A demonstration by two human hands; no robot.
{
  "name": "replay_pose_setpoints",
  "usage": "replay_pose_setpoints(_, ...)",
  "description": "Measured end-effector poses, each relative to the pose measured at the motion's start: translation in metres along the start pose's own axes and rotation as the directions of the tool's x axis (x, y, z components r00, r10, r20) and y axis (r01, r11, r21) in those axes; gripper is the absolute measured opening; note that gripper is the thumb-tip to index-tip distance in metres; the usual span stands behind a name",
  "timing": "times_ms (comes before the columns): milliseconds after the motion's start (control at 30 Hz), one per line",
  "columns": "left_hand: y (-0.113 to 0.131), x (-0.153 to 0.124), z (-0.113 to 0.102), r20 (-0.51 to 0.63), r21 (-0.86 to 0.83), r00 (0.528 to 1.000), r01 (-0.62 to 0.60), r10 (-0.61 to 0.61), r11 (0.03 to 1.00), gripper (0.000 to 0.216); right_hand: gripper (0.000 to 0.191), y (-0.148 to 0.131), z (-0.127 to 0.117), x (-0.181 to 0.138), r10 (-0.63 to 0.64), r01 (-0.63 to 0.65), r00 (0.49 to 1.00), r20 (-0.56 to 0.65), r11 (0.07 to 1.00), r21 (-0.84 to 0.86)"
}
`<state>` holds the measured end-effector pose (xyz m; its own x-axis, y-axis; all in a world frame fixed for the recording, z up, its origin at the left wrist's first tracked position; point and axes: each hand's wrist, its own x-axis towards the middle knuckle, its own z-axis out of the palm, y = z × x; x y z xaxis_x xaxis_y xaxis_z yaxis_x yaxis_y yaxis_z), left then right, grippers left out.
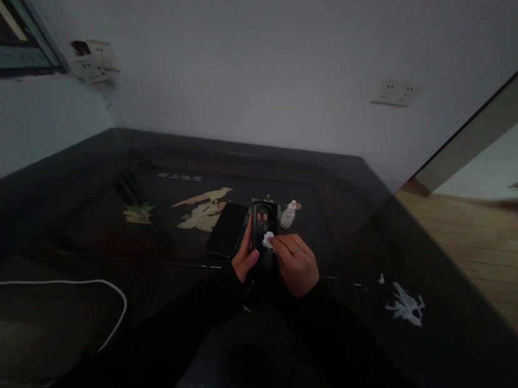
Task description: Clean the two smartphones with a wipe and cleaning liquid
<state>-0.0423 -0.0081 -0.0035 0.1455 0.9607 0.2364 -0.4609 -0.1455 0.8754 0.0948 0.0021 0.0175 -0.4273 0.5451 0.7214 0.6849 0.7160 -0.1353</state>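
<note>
My left hand [244, 258] is closed around the left edge of a black phone case [258, 230], which has round camera openings near its top. Between the fingertips of my right hand [297, 265] is a small white piece of tissue [268, 240], pressed against the inside of the case. A ring shows on one finger of that hand. Just left of the case, a dark smartphone [227, 229] lies on the table with its screen up. A small white dropper bottle [288, 214] stands upright to the right of the case.
The glossy black table [329, 240] has a bird-and-flower inlay [203, 209]. Crumpled white tissue [406, 305] lies on its right side. A white cable [64, 282] curves across the lower left. Wall sockets [396, 93] are on the wall behind.
</note>
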Motion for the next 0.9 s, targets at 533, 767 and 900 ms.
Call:
replay_pose_setpoints(533, -0.013, -0.012, 0.005, -0.006, 0.070, 0.992, -0.123, 0.124, 0.990, 0.094, 0.023, -0.012, 0.011, 0.013, 0.343, -0.316, 0.934, -0.097, 0.923, 0.219)
replay_pose_setpoints(767, -0.009, -0.002, -0.002, -0.101, 0.000, 0.987, -0.122, 0.122, 0.992, 0.103, 0.021, 0.000, 0.008, -0.004, 0.413, -0.441, 0.896, 0.166, 0.874, 0.206)
replay_pose_setpoints(900, -0.008, 0.008, -0.007, -0.156, -0.177, 0.985, -0.098, 0.071, 0.979, 0.098, 0.014, 0.027, -0.019, -0.001, 0.570, -0.603, 0.794, 0.211, 0.699, 0.385)
